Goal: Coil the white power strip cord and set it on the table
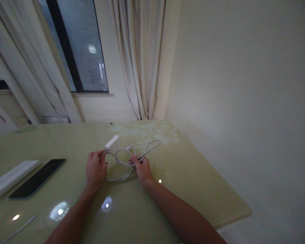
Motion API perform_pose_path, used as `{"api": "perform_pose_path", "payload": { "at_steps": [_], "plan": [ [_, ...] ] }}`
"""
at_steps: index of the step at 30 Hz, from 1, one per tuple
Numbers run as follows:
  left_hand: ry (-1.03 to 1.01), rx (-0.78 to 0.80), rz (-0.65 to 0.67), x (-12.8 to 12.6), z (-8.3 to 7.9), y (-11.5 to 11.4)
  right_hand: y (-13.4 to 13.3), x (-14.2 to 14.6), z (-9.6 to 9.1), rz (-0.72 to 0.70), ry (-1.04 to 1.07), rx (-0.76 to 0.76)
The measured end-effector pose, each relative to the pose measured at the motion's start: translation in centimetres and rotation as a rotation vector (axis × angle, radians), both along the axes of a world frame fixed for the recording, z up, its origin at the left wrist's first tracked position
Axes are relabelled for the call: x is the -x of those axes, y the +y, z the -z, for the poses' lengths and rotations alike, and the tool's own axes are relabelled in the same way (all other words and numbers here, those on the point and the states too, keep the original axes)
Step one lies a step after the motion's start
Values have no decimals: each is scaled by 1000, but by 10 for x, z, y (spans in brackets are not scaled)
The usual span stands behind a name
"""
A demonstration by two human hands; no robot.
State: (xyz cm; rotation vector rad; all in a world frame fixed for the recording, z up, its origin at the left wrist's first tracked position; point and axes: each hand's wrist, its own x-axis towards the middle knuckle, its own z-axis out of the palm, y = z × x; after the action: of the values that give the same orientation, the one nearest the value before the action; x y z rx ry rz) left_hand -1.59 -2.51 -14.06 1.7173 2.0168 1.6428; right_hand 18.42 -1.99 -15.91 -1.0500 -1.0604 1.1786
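Observation:
Between my hands, above the table, a white cable [122, 163] curves in several loose loops. My left hand [96, 169] is closed on the cable close to a white power strip [112, 141], which tilts up beyond my fingertips. My right hand [142, 168] pinches the gathered loops, and one loop sticks out past it to the right. A small white plug [129, 147] shows just behind the loops, near my right fingertips. Whether the lower loop rests on the tabletop I cannot tell.
On the left of the glossy green table [188, 176] lie a black tablet-like slab [38, 178] and a long white object [14, 178]. A thin white cord [20, 229] is at the near left. A wall [244, 101] borders the right; curtains [142, 61] hang behind.

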Motion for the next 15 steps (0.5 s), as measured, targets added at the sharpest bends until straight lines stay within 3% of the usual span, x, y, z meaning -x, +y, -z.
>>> {"api": "perform_pose_path", "payload": {
  "at_steps": [3, 7, 10, 15],
  "plan": [
    [-321, -80, 222, -2, -4, 2, 1, -2, -3, 31, 80, 10],
    [-553, 18, 479, -1, -11, -1, 5, -6, -6, 141, 225, 37],
    [-568, 151, 550, 0, -18, -7, 12, -9, -5, 239, 348, 99],
    [-427, 345, 609, -6, -27, -13, 19, -14, -8, 347, 429, 103]
  ]
}}
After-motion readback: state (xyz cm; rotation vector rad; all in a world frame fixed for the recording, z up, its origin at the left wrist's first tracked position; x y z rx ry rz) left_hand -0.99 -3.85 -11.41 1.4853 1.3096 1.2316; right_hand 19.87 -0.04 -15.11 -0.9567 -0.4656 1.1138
